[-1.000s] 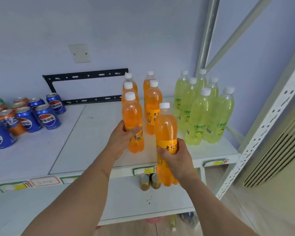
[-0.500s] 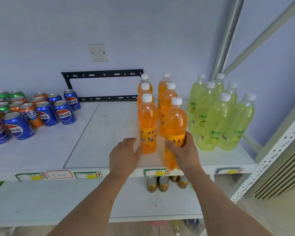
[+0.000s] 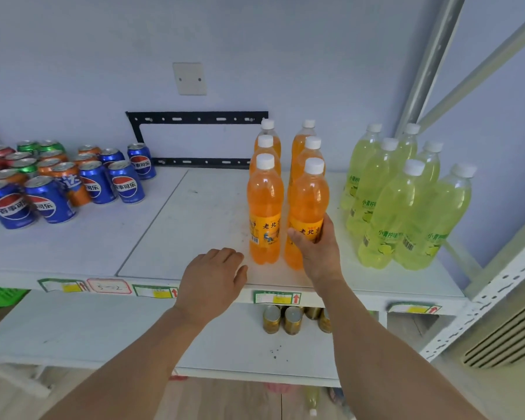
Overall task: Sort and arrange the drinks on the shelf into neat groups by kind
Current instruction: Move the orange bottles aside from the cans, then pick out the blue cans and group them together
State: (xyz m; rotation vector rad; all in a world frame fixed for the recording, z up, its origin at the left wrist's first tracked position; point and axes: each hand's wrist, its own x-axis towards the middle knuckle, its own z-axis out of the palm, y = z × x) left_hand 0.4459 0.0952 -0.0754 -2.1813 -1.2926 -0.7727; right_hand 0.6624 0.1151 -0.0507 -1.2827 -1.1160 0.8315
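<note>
Drinks stand on the white shelf (image 3: 194, 225) in three groups. Landmark: the orange bottles (image 3: 265, 189), two upright rows of three mid-shelf. Far left of them, a cluster of cans (image 3: 58, 177): blue ones in front, orange, green and red behind. Just left of the orange bottles, at the shelf's front edge, my left hand (image 3: 215, 277), fingers relaxed and straight, holding nothing, apart from the nearest bottle. My right hand (image 3: 319, 253) wraps the front orange bottle (image 3: 308, 207) of the right row, thumb across its label, bottle upright on the shelf. Right of them, well apart, pale green bottles (image 3: 406, 195), upright, bunched close.
</note>
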